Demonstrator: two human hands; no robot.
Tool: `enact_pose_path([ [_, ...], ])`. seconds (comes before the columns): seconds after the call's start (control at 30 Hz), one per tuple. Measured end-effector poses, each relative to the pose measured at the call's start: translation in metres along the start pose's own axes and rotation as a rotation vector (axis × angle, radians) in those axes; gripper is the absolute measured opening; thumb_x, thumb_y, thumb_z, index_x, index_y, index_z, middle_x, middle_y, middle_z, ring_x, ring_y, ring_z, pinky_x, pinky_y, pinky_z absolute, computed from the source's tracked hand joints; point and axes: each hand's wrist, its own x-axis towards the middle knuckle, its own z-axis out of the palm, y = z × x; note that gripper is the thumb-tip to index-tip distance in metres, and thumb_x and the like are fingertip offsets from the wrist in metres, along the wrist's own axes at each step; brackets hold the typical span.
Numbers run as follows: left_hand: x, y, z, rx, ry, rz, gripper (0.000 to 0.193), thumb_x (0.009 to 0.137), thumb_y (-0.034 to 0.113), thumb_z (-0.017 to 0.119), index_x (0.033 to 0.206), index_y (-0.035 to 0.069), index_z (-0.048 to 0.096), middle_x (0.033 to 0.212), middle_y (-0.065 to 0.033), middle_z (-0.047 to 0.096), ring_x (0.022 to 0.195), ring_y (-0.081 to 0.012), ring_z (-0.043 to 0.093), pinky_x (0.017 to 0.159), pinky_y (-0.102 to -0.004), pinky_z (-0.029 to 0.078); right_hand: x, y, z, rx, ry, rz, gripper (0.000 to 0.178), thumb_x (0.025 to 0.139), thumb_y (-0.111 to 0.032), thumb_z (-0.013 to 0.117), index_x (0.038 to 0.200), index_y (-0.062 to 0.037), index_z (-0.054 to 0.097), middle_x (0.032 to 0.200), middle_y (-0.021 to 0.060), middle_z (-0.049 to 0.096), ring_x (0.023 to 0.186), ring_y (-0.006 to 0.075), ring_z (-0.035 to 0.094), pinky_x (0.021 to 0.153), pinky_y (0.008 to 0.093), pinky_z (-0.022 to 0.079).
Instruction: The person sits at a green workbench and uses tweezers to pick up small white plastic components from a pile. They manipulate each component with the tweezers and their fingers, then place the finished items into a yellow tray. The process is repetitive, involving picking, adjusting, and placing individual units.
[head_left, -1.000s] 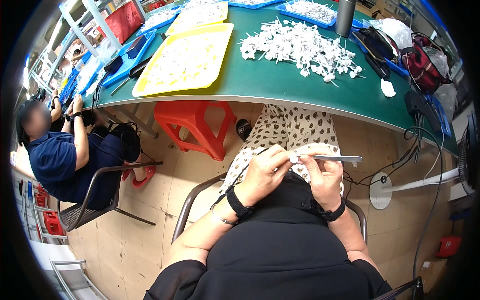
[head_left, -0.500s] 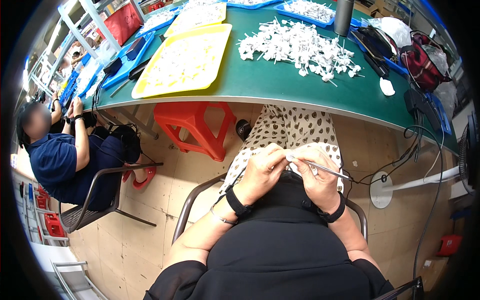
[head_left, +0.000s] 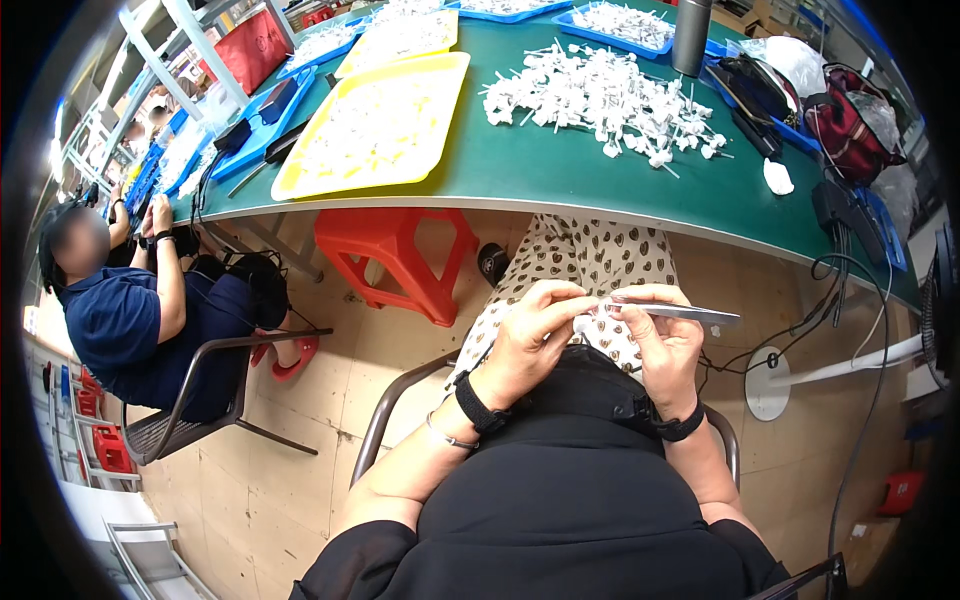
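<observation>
Above my lap, my left hand (head_left: 543, 322) pinches a small white plastic piece (head_left: 603, 309) between thumb and fingertips. My right hand (head_left: 660, 335) meets it there, its fingers closed round slim grey metal tweezers (head_left: 705, 313). The tweezers' wide end sticks out to the right, while the tip is lost among the fingers at the white piece. Fine detail of that piece is too small to make out. Ahead on the green table (head_left: 460, 185) lies a loose heap of white stemmed plastic parts (head_left: 605, 100).
Yellow trays (head_left: 290, 180) with small white parts stand at the table's left, blue trays behind. A dark bottle (head_left: 691, 40), a maroon bag (head_left: 850, 125) and cables (head_left: 838, 245) are at right. Under the table stands a red stool (head_left: 385, 255). A co-worker (head_left: 130, 310) sits at left.
The tweezers have turned in my right hand, now lying nearly level with their broad side showing. Both hands have shifted slightly right, still together at the white piece.
</observation>
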Motion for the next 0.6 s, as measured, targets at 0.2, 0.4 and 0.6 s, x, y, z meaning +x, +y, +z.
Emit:
enact_pose_path([
  [0.2, -0.0021, -0.0004, -0.0007, 0.085, 0.032, 0.065, 0.044, 0.083, -0.014, 0.069, 0.120, 0.007, 0.074, 0.118, -0.0139, 0.066, 0.102, -0.0281, 0.070, 0.085, -0.0347, 0.060, -0.0011, 0.0039, 0.0001, 0.007, -0.002, 0.001, 0.019, 0.097, 0.001, 0.071, 0.115, 0.0023, 0.066, 0.108, 0.0104, 0.074, 0.096, 0.0131, 0.070, 0.085, 0.0262, 0.057],
  [0.4, -0.0015, 0.0012, -0.0011, 0.098, 0.045, 0.063, 0.038, 0.084, -0.013, 0.070, 0.118, 0.005, 0.074, 0.112, -0.0131, 0.068, 0.100, -0.0265, 0.071, 0.084, -0.0338, 0.060, -0.0012, 0.0041, 0.0001, 0.005, -0.003, 0.024, 0.019, 0.097, 0.001, 0.071, 0.115, 0.0023, 0.066, 0.107, 0.0101, 0.074, 0.095, 0.0130, 0.070, 0.085, 0.0263, 0.057],
  [0.6, -0.0015, -0.0002, 0.0005, -0.035, 0.023, -0.076, 0.019, 0.093, -0.003, 0.070, 0.111, 0.002, 0.074, 0.097, -0.0102, 0.071, 0.090, -0.0223, 0.073, 0.079, -0.0312, 0.059, -0.0011, 0.0037, 0.0008, 0.004, 0.007, 0.047, 0.019, 0.097, 0.001, 0.072, 0.115, 0.0025, 0.066, 0.106, 0.0101, 0.074, 0.094, 0.0128, 0.070, 0.085, 0.0264, 0.057],
])
